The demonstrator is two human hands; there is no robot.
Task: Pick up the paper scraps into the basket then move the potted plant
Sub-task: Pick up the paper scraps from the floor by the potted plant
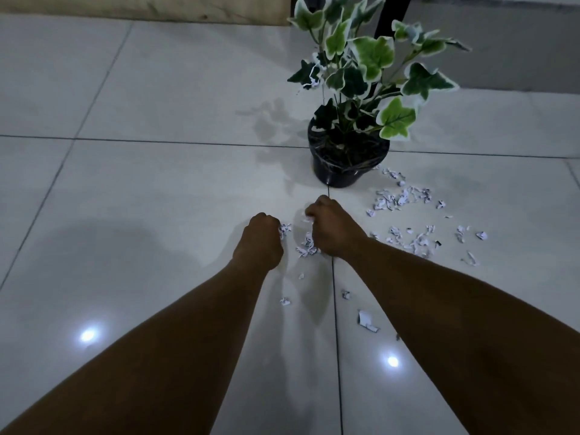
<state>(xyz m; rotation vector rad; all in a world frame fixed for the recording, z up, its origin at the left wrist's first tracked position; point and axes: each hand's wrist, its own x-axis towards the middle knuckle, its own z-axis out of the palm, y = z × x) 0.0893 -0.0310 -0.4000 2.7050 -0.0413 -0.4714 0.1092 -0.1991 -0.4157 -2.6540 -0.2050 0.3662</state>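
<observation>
This is looking like an indoor room in a home or perhaps an office, dimly lit. A glossy floor (157, 189) of large pale tiles with thin dark grout lines is reflecting two ceiling lights. Along the far edge a light wooden panel (141, 7) is standing, with a dark furniture leg (390, 14) beside it. A potted plant (351, 146) is sitting on the tiles.

Bare forearms — no sleeves; bare hands (262, 237).
</observation>
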